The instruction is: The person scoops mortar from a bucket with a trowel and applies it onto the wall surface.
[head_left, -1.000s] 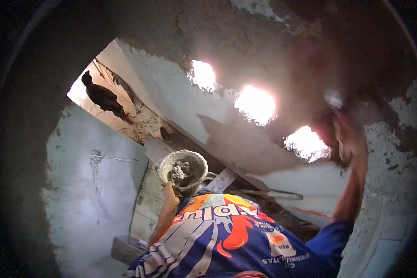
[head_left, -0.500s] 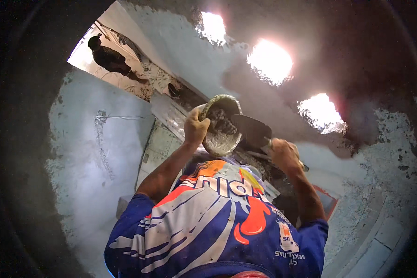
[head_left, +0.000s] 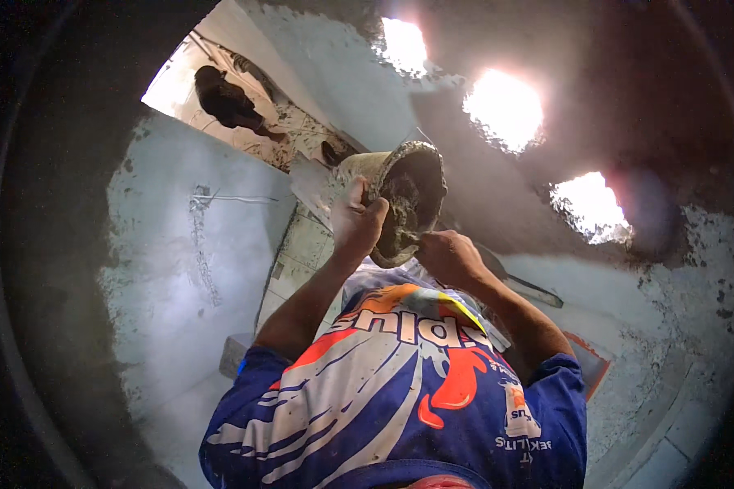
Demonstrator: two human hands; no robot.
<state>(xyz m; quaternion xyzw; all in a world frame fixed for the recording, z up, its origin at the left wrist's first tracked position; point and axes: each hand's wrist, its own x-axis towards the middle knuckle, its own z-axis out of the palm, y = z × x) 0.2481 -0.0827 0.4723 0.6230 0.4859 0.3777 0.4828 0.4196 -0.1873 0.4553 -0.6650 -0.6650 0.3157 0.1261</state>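
A mortar-crusted bucket (head_left: 365, 165) is held up in front of my chest, tilted so that its mouth faces right. My left hand (head_left: 360, 220) is closed on its near left side, the thumb by the rim. Wet grey mortar (head_left: 401, 204) lies inside. At the lower right of the rim, my right hand (head_left: 448, 257) is closed on a trowel. Mortar-covered, the trowel (head_left: 406, 238) reaches into the bucket's mouth; its blade is mostly hidden.
A rough wall with wet dark plaster (head_left: 448, 122) rises ahead, with three bright openings, one of them a middle hole (head_left: 506, 110). Another person (head_left: 224, 98) stands beyond a doorway at the upper left. A pale blue wall (head_left: 196, 269) is on the left; a grey block (head_left: 235, 354) sits below it.
My right hand has moved left to the bucket's rim, bringing the trowel from beside the bucket into its mouth. The bucket has turned and shifted slightly right. The other person has bent their head.
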